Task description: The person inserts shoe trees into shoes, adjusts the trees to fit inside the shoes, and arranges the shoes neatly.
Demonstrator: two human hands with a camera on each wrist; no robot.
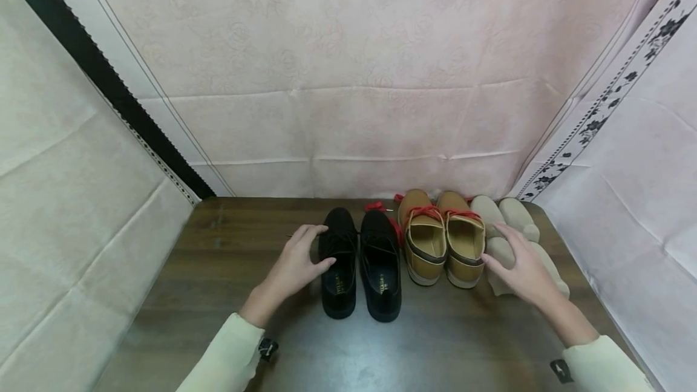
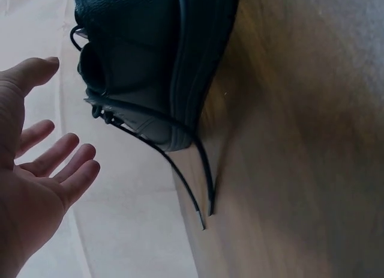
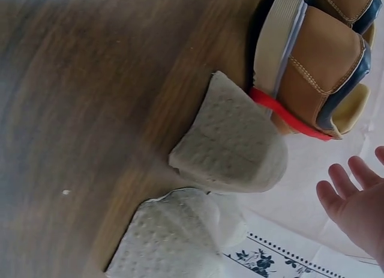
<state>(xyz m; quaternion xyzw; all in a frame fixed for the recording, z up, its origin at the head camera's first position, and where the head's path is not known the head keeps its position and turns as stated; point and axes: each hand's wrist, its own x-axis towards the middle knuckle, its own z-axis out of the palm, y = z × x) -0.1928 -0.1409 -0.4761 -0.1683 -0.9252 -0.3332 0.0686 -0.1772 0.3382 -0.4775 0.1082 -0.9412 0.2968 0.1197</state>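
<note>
Two black lace-up shoes, a left one [image 1: 339, 265] and a right one [image 1: 380, 268], stand side by side on the wooden table. Beside the left black shoe is my left hand [image 1: 296, 262], thumb and fingers spread and holding nothing. In the left wrist view, black laces [image 2: 180, 125] hang down from the shoe [image 2: 138, 62]. My right hand [image 1: 517, 268] hovers over the pale padded shoe inserts [image 1: 547, 265], close to the right tan shoe [image 1: 465, 241], with nothing in its grasp. Another tan shoe [image 1: 426, 241] with red laces [image 1: 427, 212] stands alongside.
Further pale inserts [image 1: 517, 216] sit at the table's back right corner. A red lace [image 1: 374, 205] lies behind the black shoes. Pale patterned cloth [image 1: 348, 126] rises behind the wooden table [image 1: 218, 319], and more cloth bounds it at left and right.
</note>
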